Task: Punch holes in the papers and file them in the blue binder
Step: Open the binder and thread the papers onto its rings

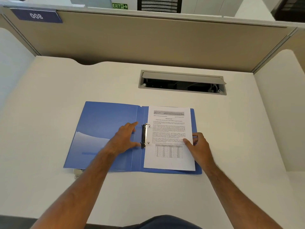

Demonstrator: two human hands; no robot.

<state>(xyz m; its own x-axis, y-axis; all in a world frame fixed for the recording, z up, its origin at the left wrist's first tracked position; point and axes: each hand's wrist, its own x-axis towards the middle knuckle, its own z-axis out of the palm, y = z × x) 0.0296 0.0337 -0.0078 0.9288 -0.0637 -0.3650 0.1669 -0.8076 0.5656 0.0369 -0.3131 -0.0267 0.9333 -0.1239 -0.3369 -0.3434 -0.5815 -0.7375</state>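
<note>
Filing step, seen from the head camera. The blue binder (105, 129) lies open and flat on the white desk (49, 96); all places below are given relative to its two-ring mechanism (144, 136), which stands along the spine.

The printed papers (170, 139) lie to the right of the mechanism on the binder's back cover, their left margin just beside the rings. The upper and lower prongs appear parted, with hooked ends leaning over the margin; whether they already pass through punched holes is too small to tell.

The left hand (123, 140) rests left of the mechanism on the inner front cover, fingers extended and grasping nothing, index tip near the upper ring and thumb touching the lower base. The right hand (197, 143) is right of the mechanism at the papers' far edge, thumb on top of the sheets and fingers curled at the edge, pinching the stack.

To do the step well: keep the stack squared with the right hand and slide it leftward only until both holes meet both prongs together; steady the mechanism with the left hand, then close the rings fully. Uneven seating would likely tear a hole.

A small pale object (77, 173), possibly the punch, protrudes below the front cover's near-left corner.
</note>
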